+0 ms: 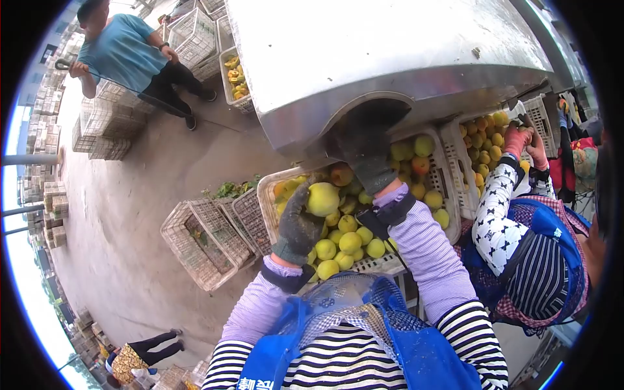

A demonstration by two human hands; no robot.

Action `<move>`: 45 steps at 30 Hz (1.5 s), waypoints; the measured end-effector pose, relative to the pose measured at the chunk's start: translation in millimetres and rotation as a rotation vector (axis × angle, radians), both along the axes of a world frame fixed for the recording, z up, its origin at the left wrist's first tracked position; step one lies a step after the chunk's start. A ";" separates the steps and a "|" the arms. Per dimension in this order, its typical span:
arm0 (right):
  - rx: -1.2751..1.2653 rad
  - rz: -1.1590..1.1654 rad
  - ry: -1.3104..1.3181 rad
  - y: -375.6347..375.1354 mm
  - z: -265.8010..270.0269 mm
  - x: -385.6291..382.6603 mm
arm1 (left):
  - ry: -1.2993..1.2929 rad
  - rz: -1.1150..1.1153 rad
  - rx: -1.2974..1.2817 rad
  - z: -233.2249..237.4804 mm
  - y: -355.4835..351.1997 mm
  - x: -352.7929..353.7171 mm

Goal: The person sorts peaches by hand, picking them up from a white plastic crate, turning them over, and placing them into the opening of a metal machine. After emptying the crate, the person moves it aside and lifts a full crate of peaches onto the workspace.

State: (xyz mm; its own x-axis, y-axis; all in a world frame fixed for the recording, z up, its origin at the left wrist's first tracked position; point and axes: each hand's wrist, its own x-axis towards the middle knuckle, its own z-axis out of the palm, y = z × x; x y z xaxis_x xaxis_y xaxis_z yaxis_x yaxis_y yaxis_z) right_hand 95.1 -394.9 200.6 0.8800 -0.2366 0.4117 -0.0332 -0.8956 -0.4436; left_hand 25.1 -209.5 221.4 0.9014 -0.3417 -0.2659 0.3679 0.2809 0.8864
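Note:
My left hand (298, 224), in a dark glove, is closed around a large yellow-green peach (323, 199) above a white plastic crate (265, 196). More yellow-green peaches (350, 242) fill that crate, a few with a red blush. My right hand (369, 156), gloved the same way, reaches forward into the dark rounded opening (380, 114) of a metal machine (390, 45). Its fingers are lost in the shadow there, so whether they hold anything does not show.
At the right, a co-worker in pink gloves (518, 140) works over another crate of peaches (484, 143). Slatted crates (205, 244) stand on the floor at left. A person in a blue shirt (123, 55) stands near stacked crates (107, 123). Another person (130, 361) is at lower left.

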 end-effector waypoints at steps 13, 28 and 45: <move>0.206 0.180 0.070 17.1 59.0 -106.7 | -0.001 0.033 -0.075 34.2 -44.1 -1.9; 0.138 0.058 0.002 -16.9 5.2 8.7 | -0.581 -0.060 0.905 -69.7 14.8 -3.3; 0.237 0.697 0.937 -8.6 -97.6 -175.1 | -0.407 -0.793 1.065 -84.6 7.2 -14.4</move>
